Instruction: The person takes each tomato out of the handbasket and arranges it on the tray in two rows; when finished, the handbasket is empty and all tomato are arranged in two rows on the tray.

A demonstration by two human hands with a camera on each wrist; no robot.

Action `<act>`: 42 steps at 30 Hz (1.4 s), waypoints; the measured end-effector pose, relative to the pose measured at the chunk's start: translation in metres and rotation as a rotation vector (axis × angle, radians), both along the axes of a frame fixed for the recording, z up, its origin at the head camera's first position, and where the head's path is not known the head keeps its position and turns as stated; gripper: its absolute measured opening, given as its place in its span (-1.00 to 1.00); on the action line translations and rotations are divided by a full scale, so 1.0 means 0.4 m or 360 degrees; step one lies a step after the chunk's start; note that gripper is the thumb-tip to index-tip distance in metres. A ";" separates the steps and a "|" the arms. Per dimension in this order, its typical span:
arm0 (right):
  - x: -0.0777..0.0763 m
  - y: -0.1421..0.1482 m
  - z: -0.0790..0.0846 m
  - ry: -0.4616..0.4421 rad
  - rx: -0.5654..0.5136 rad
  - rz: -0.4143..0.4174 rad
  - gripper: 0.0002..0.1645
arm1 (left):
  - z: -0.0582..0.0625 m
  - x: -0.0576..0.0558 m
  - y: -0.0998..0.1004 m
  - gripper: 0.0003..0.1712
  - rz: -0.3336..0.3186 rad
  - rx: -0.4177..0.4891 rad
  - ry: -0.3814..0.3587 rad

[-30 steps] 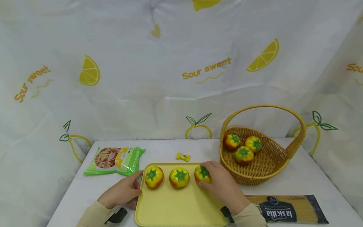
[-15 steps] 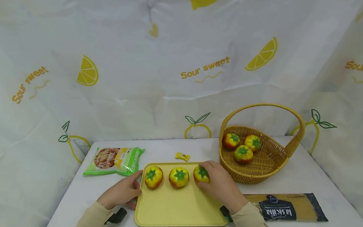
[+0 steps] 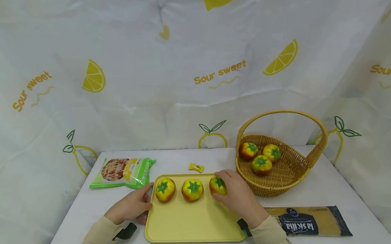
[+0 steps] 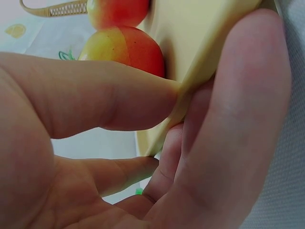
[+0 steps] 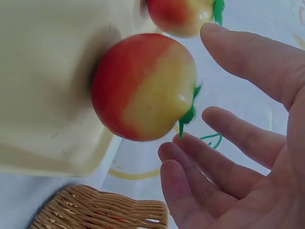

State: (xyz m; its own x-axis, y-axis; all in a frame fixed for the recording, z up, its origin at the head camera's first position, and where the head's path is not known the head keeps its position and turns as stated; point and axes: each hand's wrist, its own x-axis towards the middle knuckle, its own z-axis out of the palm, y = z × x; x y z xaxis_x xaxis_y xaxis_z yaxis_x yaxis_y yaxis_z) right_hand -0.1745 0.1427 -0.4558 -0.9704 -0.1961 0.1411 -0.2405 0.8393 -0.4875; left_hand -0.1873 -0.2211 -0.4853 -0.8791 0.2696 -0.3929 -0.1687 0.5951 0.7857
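My left hand (image 3: 131, 207) grips the left edge of a pale yellow tray (image 3: 188, 227), thumb on one side of the rim and fingers on the other, as the left wrist view shows. Three red-and-yellow tomato-like fruits with green star-shaped tops form a row along the tray's far side: a left one (image 3: 165, 190), a middle one (image 3: 192, 190) and a right one (image 3: 217, 185). Around the right fruit's leafy top is my right hand (image 3: 239, 196). In the right wrist view its fingers (image 5: 228, 167) are spread, with a gap to that fruit (image 5: 143, 88).
A wicker basket (image 3: 290, 177) with a tall handle stands at the back right, holding three similar fruits. Right of the tray lies a spaghetti pack (image 3: 311, 221). A green food bag (image 3: 124, 172) is at the back left, and a small yellow wrapped sweet (image 3: 196, 168) lies behind the tray.
My right hand has risen slightly at the right fruit. The fruits, the tray and my left hand keep their places; the head view has drifted a little.
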 end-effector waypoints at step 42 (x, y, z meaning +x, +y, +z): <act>-0.126 0.323 0.022 -0.0093 0.0127 -0.0317 -0.11 | -0.006 -0.002 0.004 -0.02 0.0036 -0.0031 -0.0033</act>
State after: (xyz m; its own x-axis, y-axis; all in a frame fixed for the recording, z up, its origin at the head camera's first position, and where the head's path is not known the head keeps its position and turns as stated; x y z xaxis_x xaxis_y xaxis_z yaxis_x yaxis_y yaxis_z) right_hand -0.2251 0.2720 -0.4471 -0.9971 -0.0079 0.0752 -0.0392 0.9039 -0.4259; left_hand -0.1880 -0.2196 -0.4877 -0.8765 0.2418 -0.4163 -0.1986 0.6061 0.7702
